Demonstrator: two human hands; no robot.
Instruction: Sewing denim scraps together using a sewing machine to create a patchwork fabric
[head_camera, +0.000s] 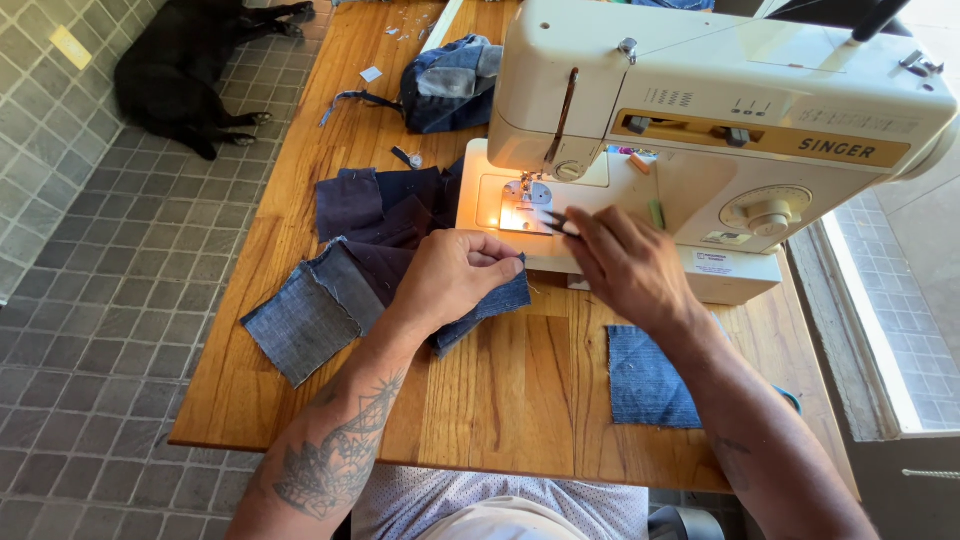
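Observation:
My left hand (455, 275) pinches the edge of a strip of joined denim patches (330, 300) in front of the cream sewing machine (700, 110). My right hand (625, 265) holds small snips (556, 222), their tips pointing at the lit needle plate (520, 212) under the presser foot. The denim strip trails left across the wooden table (500, 390). More dark denim pieces (385, 205) lie behind the machine's bed.
A loose square denim patch (645, 375) lies right of my arms. A bundle of denim (450, 85) sits at the table's far side. A black dog (185, 65) lies on the tiled floor at left. A window ledge (870, 300) runs along the right.

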